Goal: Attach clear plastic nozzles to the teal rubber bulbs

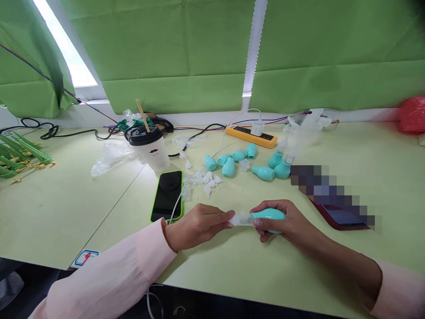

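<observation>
While our right hand (294,221) grips the teal bulb (271,214) with curled fingers over the table (252,266), our left hand (200,225) pinches the white tip (235,219) of the clear tube (246,219) at the bulb's neck.

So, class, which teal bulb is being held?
The teal bulb in the right hand, nearest the camera; the other teal bulbs are farther back, touched by neither of the hands.
</observation>
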The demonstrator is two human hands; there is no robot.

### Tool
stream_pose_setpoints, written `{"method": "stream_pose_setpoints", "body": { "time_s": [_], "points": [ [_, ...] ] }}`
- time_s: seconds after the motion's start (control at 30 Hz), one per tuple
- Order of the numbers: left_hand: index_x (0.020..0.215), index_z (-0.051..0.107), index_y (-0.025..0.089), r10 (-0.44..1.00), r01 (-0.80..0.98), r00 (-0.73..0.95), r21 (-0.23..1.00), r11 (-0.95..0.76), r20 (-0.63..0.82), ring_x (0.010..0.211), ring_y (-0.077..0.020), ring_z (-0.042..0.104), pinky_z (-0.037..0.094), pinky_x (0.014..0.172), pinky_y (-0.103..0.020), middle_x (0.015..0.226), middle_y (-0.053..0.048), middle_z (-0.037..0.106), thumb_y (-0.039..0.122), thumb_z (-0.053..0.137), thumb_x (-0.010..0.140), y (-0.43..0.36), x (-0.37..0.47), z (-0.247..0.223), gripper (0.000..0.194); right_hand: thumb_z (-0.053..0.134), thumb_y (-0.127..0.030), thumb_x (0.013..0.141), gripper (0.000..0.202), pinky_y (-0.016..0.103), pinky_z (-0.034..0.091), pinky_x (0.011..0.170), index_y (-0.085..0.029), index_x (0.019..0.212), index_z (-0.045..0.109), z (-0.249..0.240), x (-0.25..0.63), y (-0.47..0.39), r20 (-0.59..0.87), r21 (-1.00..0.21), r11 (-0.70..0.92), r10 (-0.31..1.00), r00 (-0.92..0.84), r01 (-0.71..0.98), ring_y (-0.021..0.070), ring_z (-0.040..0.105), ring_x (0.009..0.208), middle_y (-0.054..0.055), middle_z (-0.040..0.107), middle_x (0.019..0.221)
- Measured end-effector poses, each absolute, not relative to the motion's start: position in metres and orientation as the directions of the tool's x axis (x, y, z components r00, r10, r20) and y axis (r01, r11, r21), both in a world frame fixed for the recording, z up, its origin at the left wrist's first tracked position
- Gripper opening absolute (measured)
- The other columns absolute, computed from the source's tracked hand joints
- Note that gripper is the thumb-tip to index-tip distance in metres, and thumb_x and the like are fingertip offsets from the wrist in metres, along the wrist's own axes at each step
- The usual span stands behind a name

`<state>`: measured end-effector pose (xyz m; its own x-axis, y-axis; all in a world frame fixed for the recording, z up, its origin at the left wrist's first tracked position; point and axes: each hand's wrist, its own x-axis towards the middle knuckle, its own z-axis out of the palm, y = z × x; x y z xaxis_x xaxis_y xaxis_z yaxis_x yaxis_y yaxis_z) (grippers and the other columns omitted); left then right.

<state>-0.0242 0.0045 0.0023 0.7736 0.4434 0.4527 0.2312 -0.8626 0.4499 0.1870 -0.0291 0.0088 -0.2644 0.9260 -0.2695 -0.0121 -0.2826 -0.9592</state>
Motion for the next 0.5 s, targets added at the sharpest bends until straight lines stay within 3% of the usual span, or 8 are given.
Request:
{"method": "stream_pose_setpoints", "body": {
  "time_s": [0.1, 0.2, 0.33, 0.5],
  "points": [
    [0.092, 0.062, 0.012, 0.621, 0.267, 0.706, 0.684, -0.679, 0.341, 0.053, -0.0116, 0.056, 0.043, 0.049, -0.022, 0.070, -0.007, 0.066, 0.025, 0.054, 0.075, 0.003, -0.023, 0.008, 0.023, 0.070, -0.027, 0.055, 0.025, 0.025, 0.051, 0.048, -0.014, 0.072, 0.060, 0.012, 0.184, -0.036, -0.208, -0.978, -0.205, 0.957, -0.201, 0.036, 0.0121, 0.058, 0.044, -0.002, 0.057, 0.055],
    [0.083, 0.066, 0.013, 0.717, 0.296, 0.654, 0.790, -0.536, 0.242, 0.048, -0.0109, 0.054, 0.040, 0.043, -0.020, 0.069, -0.006, 0.067, 0.025, 0.060, 0.070, 0.002, -0.021, 0.011, 0.019, 0.071, -0.026, 0.054, 0.023, 0.024, 0.050, 0.045, -0.015, 0.070, 0.059, 0.012, 0.180, -0.043, -0.114, -0.993, -0.109, 0.986, -0.124, 0.052, 0.0123, 0.059, 0.044, 0.001, 0.059, 0.066],
    [0.081, 0.067, 0.013, 0.717, 0.268, 0.647, 0.803, -0.532, 0.259, 0.051, -0.0119, 0.056, 0.041, 0.045, -0.021, 0.069, -0.006, 0.067, 0.024, 0.061, 0.068, 0.001, -0.020, 0.012, 0.017, 0.072, -0.025, 0.053, 0.024, 0.025, 0.050, 0.043, -0.015, 0.070, 0.057, 0.007, 0.177, -0.046, -0.042, -0.998, -0.037, 0.992, -0.118, 0.041, 0.0134, 0.059, 0.044, 0.001, 0.059, 0.067],
    [0.081, 0.067, 0.013, 0.590, 0.197, 0.759, 0.766, -0.612, 0.276, 0.052, -0.0120, 0.055, 0.042, 0.049, -0.023, 0.066, -0.007, 0.066, 0.020, 0.053, 0.074, 0.002, -0.022, 0.011, 0.017, 0.070, -0.028, 0.055, 0.023, 0.025, 0.051, 0.042, -0.015, 0.067, 0.055, 0.001, 0.176, -0.045, -0.036, -0.998, -0.029, 0.986, -0.162, 0.050, 0.0129, 0.058, 0.045, 0.002, 0.058, 0.067]
  ]
}}
